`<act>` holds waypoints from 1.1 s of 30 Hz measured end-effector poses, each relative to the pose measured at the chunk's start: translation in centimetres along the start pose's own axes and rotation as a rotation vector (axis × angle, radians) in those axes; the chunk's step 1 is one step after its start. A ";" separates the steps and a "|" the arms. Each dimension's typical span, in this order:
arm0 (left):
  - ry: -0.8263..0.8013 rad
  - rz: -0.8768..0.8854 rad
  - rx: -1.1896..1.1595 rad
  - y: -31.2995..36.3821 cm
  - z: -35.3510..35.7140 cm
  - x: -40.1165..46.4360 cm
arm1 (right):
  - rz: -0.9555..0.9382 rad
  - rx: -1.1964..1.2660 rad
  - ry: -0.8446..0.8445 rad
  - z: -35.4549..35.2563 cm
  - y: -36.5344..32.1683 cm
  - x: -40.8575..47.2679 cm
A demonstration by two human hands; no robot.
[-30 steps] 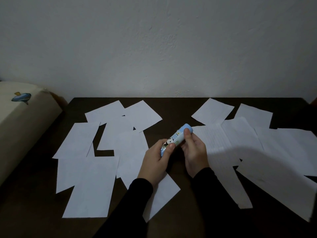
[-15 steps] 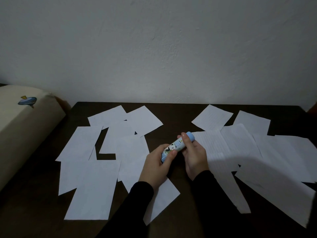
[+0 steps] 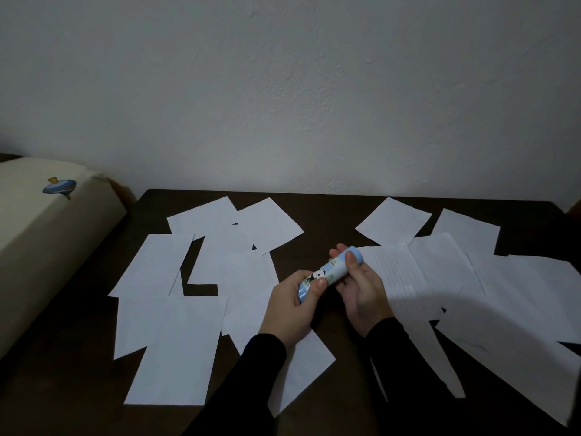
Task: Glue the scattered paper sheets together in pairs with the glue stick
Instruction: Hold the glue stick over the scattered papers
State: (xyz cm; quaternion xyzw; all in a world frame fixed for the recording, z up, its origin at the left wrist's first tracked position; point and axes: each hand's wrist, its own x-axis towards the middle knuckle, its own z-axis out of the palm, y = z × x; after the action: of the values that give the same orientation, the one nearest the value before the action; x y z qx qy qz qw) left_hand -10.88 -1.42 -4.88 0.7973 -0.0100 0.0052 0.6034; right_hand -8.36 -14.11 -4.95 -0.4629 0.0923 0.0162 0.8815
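Observation:
A light-blue glue stick (image 3: 330, 273) with a cartoon label is held above the middle of the dark table (image 3: 327, 212), tilted up to the right. My left hand (image 3: 290, 309) grips its lower end, thumb on the label. My right hand (image 3: 361, 287) holds the upper capped end, thumb over the cap. White paper sheets lie scattered: one group on the left (image 3: 169, 338) and another on the right (image 3: 440, 265), some of them faintly lined. One sheet (image 3: 301, 369) lies partly under my left forearm.
A cream cushion or padded box (image 3: 41, 234) with a small blue picture stands at the table's left edge. A white wall (image 3: 283, 89) runs behind the table. Dark bare wood shows between the two paper groups.
Both hands keep hold of the glue stick in the same spot. The view has tipped slightly, so the table sits a little lower in frame.

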 end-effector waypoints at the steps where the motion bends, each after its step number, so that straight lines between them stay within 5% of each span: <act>1: 0.011 0.011 0.001 0.0 0.0 0.0 | -0.005 -0.006 -0.003 0.0 0.0 0.0; 12: 0.000 0.013 0.053 -0.3 0.1 0.4 | -0.040 -0.089 0.117 0.1 0.5 0.1; 33: 0.007 -0.034 0.016 -0.1 -0.2 0.5 | 0.025 -0.077 0.094 0.0 0.5 0.2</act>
State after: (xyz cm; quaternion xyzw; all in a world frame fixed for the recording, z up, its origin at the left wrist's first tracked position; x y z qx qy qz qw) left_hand -10.34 -1.22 -4.94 0.8021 0.0057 -0.0023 0.5972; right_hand -8.19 -13.81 -5.40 -0.4956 0.1388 0.0088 0.8574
